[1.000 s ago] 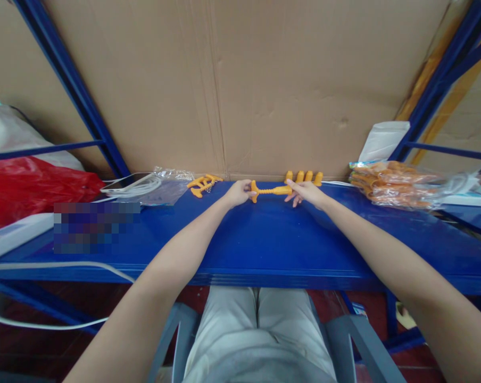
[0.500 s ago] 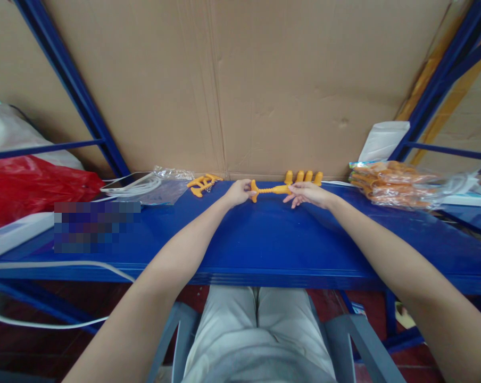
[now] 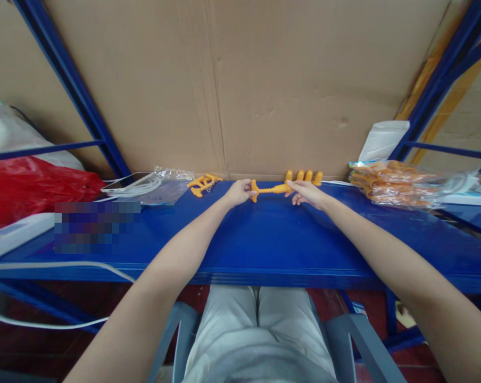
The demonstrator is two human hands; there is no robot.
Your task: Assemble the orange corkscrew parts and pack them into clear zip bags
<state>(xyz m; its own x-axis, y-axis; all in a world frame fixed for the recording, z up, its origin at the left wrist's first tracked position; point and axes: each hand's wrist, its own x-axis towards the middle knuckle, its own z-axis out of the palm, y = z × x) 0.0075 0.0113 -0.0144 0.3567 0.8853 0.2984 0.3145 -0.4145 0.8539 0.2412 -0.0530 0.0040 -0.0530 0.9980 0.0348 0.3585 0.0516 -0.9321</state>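
An orange plastic rod (image 3: pixel 271 189) with a ribbed shaft lies level just above the blue shelf (image 3: pixel 264 239), held at both ends. My left hand (image 3: pixel 239 192) is closed round its flared left end. My right hand (image 3: pixel 306 192) pinches its thicker right end between thumb and forefinger, the other fingers spread downward. Right behind my right hand, several short orange caps (image 3: pixel 304 176) stand in a row against the cardboard wall.
An orange claw-shaped piece (image 3: pixel 202 184) lies left of my hands, beside a clear plastic bag (image 3: pixel 166 186) and a phone with white cable (image 3: pixel 131 183). A bag of orange parts (image 3: pixel 400 183) sits at right. A red bag (image 3: pixel 28 189) lies far left.
My right hand shifted slightly along the rod's right end, back toward the caps. The rod and my left hand stayed in place.
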